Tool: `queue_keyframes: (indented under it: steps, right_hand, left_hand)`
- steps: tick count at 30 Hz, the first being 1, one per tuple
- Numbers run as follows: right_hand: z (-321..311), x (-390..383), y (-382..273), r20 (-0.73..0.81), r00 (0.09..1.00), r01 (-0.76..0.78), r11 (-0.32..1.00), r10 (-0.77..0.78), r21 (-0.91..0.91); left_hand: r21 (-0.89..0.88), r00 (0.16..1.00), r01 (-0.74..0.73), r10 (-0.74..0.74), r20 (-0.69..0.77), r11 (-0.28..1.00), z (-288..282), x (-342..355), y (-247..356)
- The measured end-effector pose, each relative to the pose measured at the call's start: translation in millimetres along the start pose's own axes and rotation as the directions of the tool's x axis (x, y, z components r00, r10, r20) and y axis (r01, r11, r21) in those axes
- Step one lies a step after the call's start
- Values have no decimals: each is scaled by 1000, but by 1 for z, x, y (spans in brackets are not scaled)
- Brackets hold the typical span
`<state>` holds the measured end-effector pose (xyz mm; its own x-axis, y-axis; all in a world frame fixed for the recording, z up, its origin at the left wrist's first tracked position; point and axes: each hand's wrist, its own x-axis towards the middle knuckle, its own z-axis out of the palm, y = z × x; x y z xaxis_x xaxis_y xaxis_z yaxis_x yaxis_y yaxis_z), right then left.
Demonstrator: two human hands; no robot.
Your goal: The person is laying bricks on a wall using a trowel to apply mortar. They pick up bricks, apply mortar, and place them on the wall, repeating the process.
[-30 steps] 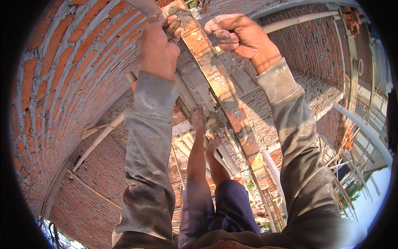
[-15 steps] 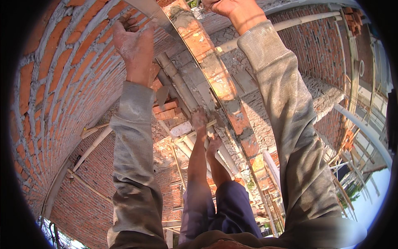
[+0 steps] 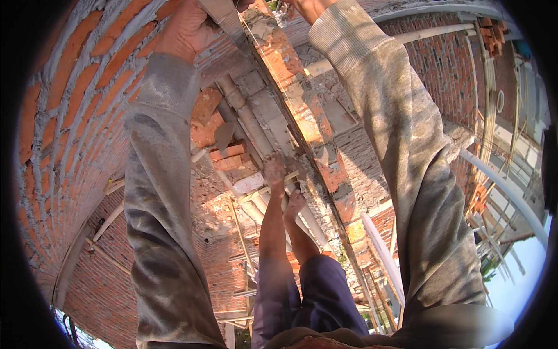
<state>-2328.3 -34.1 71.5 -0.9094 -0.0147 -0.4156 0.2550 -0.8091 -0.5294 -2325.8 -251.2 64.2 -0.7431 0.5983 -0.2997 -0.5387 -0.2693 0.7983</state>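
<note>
Board [image 3: 225, 18], flat and grey, lies just to the right of my left hand [image 3: 183, 32]. Its long axis slants: the upper end runs out of view above my grip, and the lower end points down and rightward, toward the narrow brick wall [image 3: 282, 64] between my two hands. My left fingers are partly hidden, so I cannot tell how far they are closed or whether they have hold of the board. My right hand [image 3: 314, 8] is cut off at the upper edge, and I cannot tell what it grips or how open it is.

One second ago both hands were in full view, low beside the wall top. Half a second ago the left was clear of the board, against the brickwork; now it has gone higher and sits at the board's left side, while the right has risen almost out of sight.

The narrow wall, patched with mortar, stretches from between my hands down and rightward past my feet [image 3: 274, 171]. Below my left hand lie loose orange bricks [image 3: 229, 154] beside a round pole [image 3: 247, 113]. Left of that hand curves a tall brick wall [image 3: 70, 104]; beyond my right wrist reaches a pale pole [image 3: 433, 34].
</note>
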Motion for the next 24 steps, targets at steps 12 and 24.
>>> queue_keyframes:
  steps: [12,24]
  right_hand:
    - [32,-25,10,50,998,-34,966,48,-256]
    - [30,-81,36,135,973,232,814,-189,-533]
  left_hand:
    - [-274,995,-91,76,-64,957,-10,4,-25]
    - [-727,939,-340,263,-223,597,5,-28,-64]
